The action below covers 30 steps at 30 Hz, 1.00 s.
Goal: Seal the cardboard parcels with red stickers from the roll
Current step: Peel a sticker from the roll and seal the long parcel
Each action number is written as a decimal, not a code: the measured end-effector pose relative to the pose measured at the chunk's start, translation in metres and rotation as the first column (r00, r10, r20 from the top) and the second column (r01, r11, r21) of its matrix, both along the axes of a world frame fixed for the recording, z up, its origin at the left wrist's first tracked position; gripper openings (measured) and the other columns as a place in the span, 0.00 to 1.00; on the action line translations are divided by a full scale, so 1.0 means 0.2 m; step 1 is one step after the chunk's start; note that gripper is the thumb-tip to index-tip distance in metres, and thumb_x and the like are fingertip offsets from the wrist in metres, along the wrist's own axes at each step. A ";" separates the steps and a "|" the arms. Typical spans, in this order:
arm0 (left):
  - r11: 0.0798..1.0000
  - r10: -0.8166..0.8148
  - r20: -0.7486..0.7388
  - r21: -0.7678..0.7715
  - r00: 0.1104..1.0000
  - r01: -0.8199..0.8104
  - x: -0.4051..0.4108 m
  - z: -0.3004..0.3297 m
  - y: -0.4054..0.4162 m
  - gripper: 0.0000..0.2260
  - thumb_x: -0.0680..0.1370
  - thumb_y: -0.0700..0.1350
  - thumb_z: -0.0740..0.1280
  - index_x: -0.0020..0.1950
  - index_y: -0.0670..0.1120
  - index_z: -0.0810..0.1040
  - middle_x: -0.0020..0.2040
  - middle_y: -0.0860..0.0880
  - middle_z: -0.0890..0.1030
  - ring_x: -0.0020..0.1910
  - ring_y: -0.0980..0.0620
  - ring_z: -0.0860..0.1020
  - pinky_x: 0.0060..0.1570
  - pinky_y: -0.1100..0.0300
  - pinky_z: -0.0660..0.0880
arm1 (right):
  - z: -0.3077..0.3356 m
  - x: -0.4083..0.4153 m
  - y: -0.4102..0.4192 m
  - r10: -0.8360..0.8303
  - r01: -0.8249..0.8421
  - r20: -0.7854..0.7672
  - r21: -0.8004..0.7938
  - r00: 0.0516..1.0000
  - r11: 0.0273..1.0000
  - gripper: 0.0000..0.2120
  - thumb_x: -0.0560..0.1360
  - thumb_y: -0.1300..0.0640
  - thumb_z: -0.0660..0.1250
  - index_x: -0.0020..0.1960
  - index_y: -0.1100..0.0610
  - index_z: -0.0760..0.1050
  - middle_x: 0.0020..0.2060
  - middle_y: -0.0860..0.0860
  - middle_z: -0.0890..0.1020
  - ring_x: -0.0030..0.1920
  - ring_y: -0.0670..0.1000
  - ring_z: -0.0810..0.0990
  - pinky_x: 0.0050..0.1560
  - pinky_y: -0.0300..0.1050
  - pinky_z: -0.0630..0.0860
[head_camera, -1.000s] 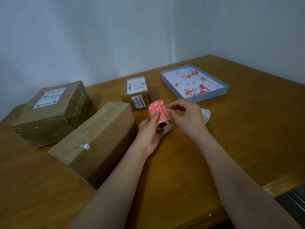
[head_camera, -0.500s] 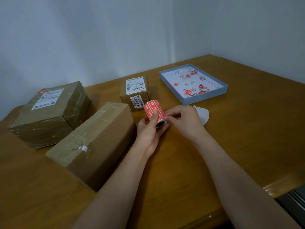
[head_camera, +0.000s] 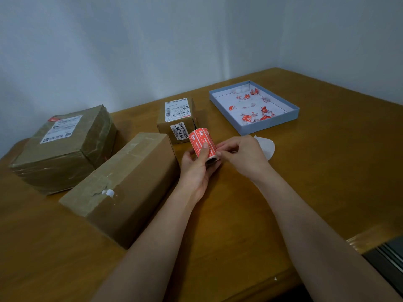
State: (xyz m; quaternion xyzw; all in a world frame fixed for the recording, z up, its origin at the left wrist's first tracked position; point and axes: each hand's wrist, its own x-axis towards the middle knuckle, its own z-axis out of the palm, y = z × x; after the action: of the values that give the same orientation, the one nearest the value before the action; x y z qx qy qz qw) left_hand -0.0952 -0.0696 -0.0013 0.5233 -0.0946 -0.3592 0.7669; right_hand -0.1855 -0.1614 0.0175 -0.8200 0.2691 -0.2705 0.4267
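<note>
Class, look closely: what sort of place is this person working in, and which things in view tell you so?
Probably a home or small-office packing spot. Three cardboard parcels with shipping labels sit on a wooden table set in a bare wall corner, and the left hand holds a red sticker roll.

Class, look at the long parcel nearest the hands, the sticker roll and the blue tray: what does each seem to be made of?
Long parcel: brown cardboard, matte, with glossy tape strips along its top.
Sticker roll: probably printed paper, red with white lettering, slightly shiny.
Blue tray: likely thin card; flat matte walls, white inside.

small parcel (head_camera: 177, 120) side label "76-3-2307", other labels unreadable
</note>
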 end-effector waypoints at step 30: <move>0.999 -0.009 0.048 0.031 0.999 0.007 0.00 0.00 0.00 0.25 0.78 0.46 0.68 0.72 0.46 0.62 0.65 0.42 0.75 0.60 0.44 0.78 0.59 0.48 0.78 | 0.01 0.00 0.00 -0.001 0.000 0.008 0.217 1.000 0.976 0.06 0.73 0.58 0.72 0.50 0.54 0.84 0.51 0.47 0.84 0.46 0.40 0.77 0.42 0.30 0.68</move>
State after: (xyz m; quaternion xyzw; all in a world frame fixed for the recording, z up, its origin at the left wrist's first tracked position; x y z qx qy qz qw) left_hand -0.0953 -0.0689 -0.0009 0.5432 -0.1097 -0.3510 0.7548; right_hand -0.1863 -0.1614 0.0196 -0.7674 0.2954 -0.2428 0.5147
